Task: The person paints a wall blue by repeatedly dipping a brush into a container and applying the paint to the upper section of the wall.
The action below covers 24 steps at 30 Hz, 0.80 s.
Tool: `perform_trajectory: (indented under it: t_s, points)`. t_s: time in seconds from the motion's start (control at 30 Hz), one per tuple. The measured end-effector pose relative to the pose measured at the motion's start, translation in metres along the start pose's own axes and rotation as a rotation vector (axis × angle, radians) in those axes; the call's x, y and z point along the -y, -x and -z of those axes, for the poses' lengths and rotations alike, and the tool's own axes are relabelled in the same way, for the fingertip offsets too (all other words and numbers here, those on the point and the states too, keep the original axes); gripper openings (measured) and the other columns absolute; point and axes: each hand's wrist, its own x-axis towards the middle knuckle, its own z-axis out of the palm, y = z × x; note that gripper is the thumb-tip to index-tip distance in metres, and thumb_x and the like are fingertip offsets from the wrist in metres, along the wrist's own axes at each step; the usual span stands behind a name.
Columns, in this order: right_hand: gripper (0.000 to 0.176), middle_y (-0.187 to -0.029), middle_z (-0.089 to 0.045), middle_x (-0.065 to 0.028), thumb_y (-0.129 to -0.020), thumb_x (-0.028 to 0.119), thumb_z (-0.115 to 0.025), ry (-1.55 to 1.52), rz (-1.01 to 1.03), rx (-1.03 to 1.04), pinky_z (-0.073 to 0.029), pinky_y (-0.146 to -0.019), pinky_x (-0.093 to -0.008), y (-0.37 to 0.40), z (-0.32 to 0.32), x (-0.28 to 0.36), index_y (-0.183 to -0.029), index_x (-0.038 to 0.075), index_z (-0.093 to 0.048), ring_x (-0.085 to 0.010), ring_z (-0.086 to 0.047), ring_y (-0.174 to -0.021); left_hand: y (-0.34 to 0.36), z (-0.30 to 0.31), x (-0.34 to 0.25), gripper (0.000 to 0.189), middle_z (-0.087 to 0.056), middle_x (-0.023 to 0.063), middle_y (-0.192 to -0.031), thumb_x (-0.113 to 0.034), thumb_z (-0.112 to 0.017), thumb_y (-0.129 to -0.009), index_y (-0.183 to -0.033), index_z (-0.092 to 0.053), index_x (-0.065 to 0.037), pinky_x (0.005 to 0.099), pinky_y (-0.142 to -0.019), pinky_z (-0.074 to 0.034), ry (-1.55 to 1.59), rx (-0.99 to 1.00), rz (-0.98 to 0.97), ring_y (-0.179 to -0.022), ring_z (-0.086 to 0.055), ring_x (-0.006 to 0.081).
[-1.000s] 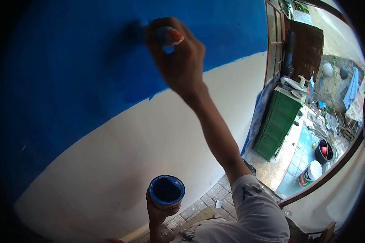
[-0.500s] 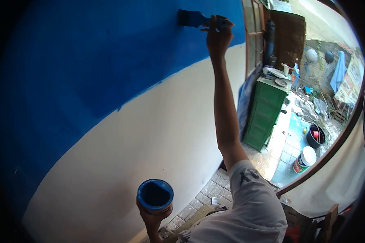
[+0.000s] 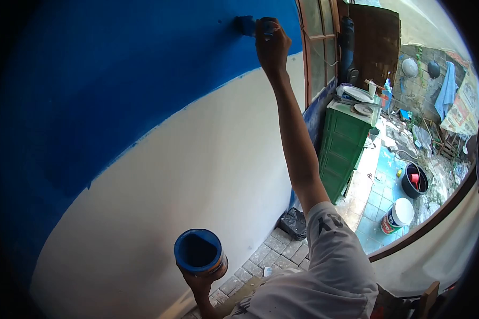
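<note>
My right hand (image 3: 272,45) is stretched far up and grips a paintbrush (image 3: 248,24) whose bristles press against the blue-painted upper part of the wall (image 3: 117,80). Below the blue area the wall is still cream (image 3: 186,175). My left hand (image 3: 199,280) holds a small can of blue paint (image 3: 199,252) low in front of me, its open top facing up.
A window frame (image 3: 314,48) stands right of the brush. A green plastic drawer cabinet (image 3: 346,143) with plates on top sits by the wall. On the tiled floor stand a white paint bucket (image 3: 396,215) and a black bucket (image 3: 416,179). A black bag (image 3: 295,223) lies at the wall's foot.
My right arm has reached further up and to the right along the blue area, toward the window frame. The paint can in my left hand has shifted slightly left.
</note>
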Motion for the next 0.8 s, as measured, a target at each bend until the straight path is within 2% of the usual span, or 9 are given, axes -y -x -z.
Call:
perform_trajectory:
  t_s: [0.17, 0.27, 0.33, 0.43, 0.53, 0.57, 0.63, 0.73, 0.8]
  points:
    - [0.003, -0.090, -0.076, -0.0119, -0.098, 0.004, -0.073, -0.260, 0.065, 0.082, -0.065, -0.071, -0.0303, 0.005, -0.015, 0.059, -0.099, 0.002, -0.071, -0.0194, -0.078, -0.081, -0.006, -0.050, -0.008, 0.135, -0.055, 0.0142, -0.141, -0.028, -0.108, -0.042, -0.154, -0.036, -0.007, 0.0457, -0.111, -0.045, 0.076, 0.109, 0.063, -0.130, -0.057, 0.0297]
    - [0.010, -0.091, -0.075, -0.0146, -0.099, 0.008, -0.072, -0.428, 0.043, 0.142, -0.064, -0.067, -0.0350, 0.004, -0.009, 0.068, -0.102, 0.001, -0.067, -0.0258, -0.078, -0.080, -0.012, -0.071, -0.013, 0.135, -0.055, 0.0142, -0.141, -0.028, -0.108, -0.042, -0.154, -0.036, -0.007, 0.0455, -0.111, -0.045, 0.078, 0.117, 0.061, -0.129, -0.057, 0.0297]
    - [0.015, -0.087, -0.076, -0.0153, -0.102, 0.011, -0.070, -0.646, -0.159, 0.169, -0.067, -0.069, -0.0330, 0.000, -0.010, 0.044, -0.108, -0.003, -0.068, -0.0220, -0.080, -0.082, -0.014, -0.078, -0.016, 0.135, -0.055, 0.0142, -0.141, -0.028, -0.108, -0.042, -0.154, -0.036, -0.007, 0.0454, -0.111, -0.045, 0.072, 0.118, 0.060, -0.129, -0.057, 0.0297]
    - [0.026, -0.089, -0.076, -0.0174, -0.107, 0.019, -0.064, -0.534, -0.271, 0.097, -0.068, -0.065, -0.0335, -0.007, -0.004, -0.040, -0.111, -0.007, -0.065, -0.0228, -0.079, -0.081, -0.015, -0.080, -0.017, 0.135, -0.056, 0.0142, -0.141, -0.028, -0.108, -0.043, -0.154, -0.036, -0.007, 0.0453, -0.111, -0.046, 0.068, 0.095, 0.066, -0.129, -0.057, 0.0297]
    - [0.022, -0.093, -0.076, -0.0134, -0.107, 0.019, -0.064, -0.313, -0.197, -0.070, -0.067, -0.066, -0.0327, -0.009, 0.014, -0.107, -0.111, -0.003, -0.066, -0.0190, -0.078, -0.081, -0.013, -0.076, -0.016, 0.135, -0.056, 0.0142, -0.141, -0.028, -0.108, -0.043, -0.154, -0.036, -0.007, 0.0452, -0.111, -0.046, 0.060, 0.062, 0.081, -0.128, -0.058, 0.0298]
    - [0.013, -0.089, -0.075, -0.0150, -0.103, 0.016, -0.068, -0.123, -0.135, -0.107, -0.061, -0.065, -0.0340, -0.010, 0.019, -0.116, -0.105, 0.002, -0.068, -0.0241, -0.078, -0.078, -0.013, -0.075, -0.015, 0.135, -0.056, 0.0142, -0.141, -0.028, -0.108, -0.043, -0.154, -0.036, -0.007, 0.0452, -0.110, -0.046, 0.059, 0.048, 0.088, -0.128, -0.058, 0.0298]
    - [0.011, -0.096, -0.076, -0.0149, -0.103, 0.014, -0.069, 0.270, -0.049, 0.035, -0.062, -0.069, -0.0341, -0.008, 0.027, -0.106, -0.105, 0.003, -0.069, -0.0242, -0.077, -0.078, -0.016, -0.077, -0.013, 0.135, -0.056, 0.0142, -0.141, -0.028, -0.108, -0.043, -0.154, -0.036, -0.007, 0.0451, -0.110, -0.046, 0.068, 0.024, 0.088, -0.128, -0.058, 0.0298]
    - [0.007, -0.096, -0.075, -0.0166, -0.100, 0.010, -0.070, 0.117, -0.014, 0.052, -0.061, -0.068, -0.0355, 0.015, 0.005, -0.083, -0.102, 0.003, -0.069, -0.0285, -0.079, -0.082, -0.012, -0.070, -0.005, 0.133, -0.056, 0.0140, -0.140, -0.026, -0.108, -0.044, -0.154, -0.036, -0.007, 0.0447, -0.110, -0.047, -0.020, 0.008, 0.081, -0.127, -0.059, 0.0296]
    - [0.005, -0.097, -0.075, -0.0156, -0.098, 0.006, -0.072, -0.011, -0.011, 0.053, -0.061, -0.069, -0.0358, 0.023, -0.004, -0.038, -0.102, 0.003, -0.070, -0.0290, -0.079, -0.084, -0.012, -0.070, -0.001, 0.132, -0.057, 0.0140, -0.139, -0.026, -0.108, -0.045, -0.154, -0.036, -0.007, 0.0448, -0.110, -0.047, -0.023, 0.004, 0.056, -0.128, -0.058, 0.0297]
